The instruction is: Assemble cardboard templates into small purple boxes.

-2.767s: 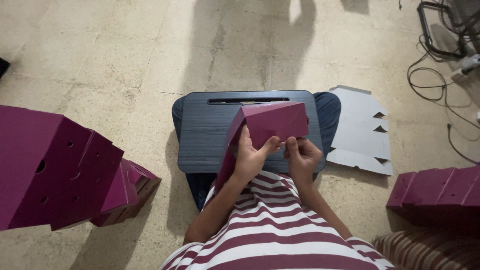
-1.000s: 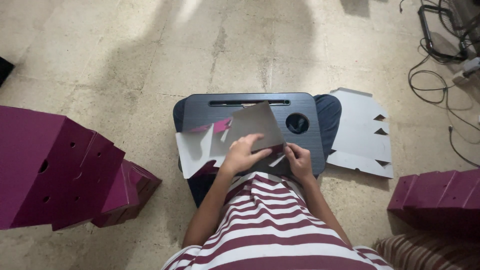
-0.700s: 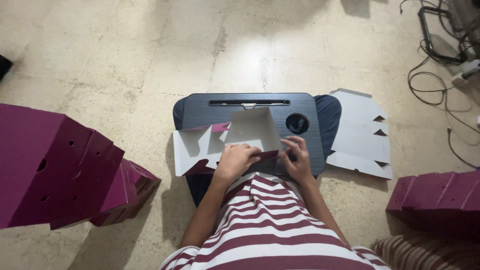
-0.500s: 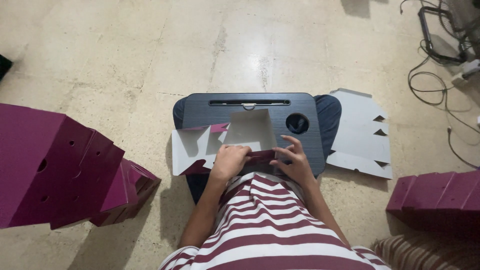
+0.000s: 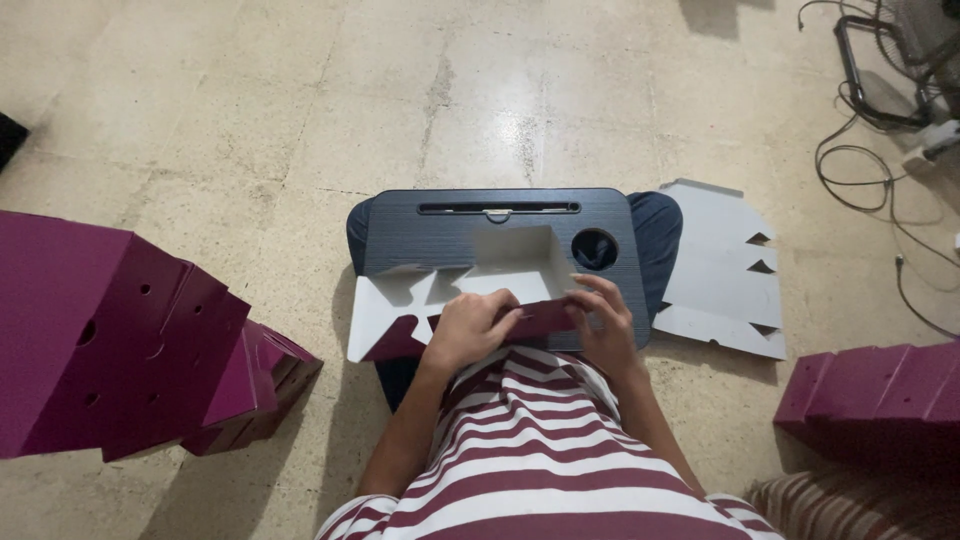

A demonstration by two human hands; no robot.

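Unfolded since a moment ago, the cardboard box blank (image 5: 480, 280) now lies flat, white side up, on the dark lap desk (image 5: 500, 215), its long axis running left to right. My left hand (image 5: 470, 330) and right hand (image 5: 605, 320) both press its maroon near flap, fingers curled over the edge closest to me.

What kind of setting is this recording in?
Probably a room at home used for piecework box folding: the person sits on a bare stone floor with a lap desk, stacks of folded maroon boxes alongside.
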